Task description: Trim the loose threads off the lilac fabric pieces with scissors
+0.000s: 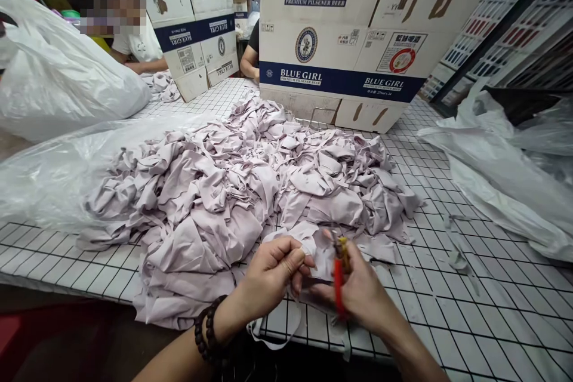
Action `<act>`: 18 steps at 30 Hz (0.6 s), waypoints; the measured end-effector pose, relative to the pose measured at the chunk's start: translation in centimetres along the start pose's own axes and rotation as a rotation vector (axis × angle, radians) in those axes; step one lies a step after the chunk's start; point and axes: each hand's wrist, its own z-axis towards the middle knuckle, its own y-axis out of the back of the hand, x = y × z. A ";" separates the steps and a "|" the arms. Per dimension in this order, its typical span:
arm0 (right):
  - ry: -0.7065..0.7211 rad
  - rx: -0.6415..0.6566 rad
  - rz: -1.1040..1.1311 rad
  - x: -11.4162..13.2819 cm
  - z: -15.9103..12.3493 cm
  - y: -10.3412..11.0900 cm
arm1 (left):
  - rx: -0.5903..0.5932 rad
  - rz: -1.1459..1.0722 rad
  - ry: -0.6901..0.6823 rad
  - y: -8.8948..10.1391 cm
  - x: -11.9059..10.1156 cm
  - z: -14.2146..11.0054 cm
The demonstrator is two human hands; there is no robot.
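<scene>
The left hand's (282,262) grip was closed with thumb against fingers on a piece of pale cloth (320,253), which lay at the near edge of the worktop (456,322), just in front of the heap. The right hand's (360,286) grip was wrapped round a small red-handled cutting tool (339,286), its tip up beside that cloth. A thin pale strap (280,343) looped down over the edge below the left hand, and a dark beaded bracelet (208,328) circled the left wrist.

A broad heap of crumpled pale mauve cloth (215,185) filled the middle of the worktop, standing between the hands and the cartons. Behind it rose a large Blue Girl carton (322,36), which hid most of a person whose bent arm (250,59) showed at its left edge. A second carton (192,30) stood farther left, partly screening another person's forearm (150,65). A bulky white bag (62,65) and clear plastic (45,176) crowded the left side; a white plastic bag (510,173) lay at the right, with grey scraps (457,259) near it.
</scene>
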 end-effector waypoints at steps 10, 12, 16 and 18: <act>0.111 0.285 0.343 5.4 -1.2 0.1 | 0.228 0.178 0.051 0.2 -1.3 -1.4; 0.128 0.223 0.303 6.7 -1.2 1.3 | 0.342 0.112 0.115 0.8 -3.0 -1.0; 0.125 -0.035 0.168 6.8 0.2 3.6 | 0.043 0.182 -0.002 5.1 -10.9 3.0; 0.045 -0.055 0.112 5.6 0.8 4.2 | -0.093 0.323 -0.059 8.1 -16.8 7.0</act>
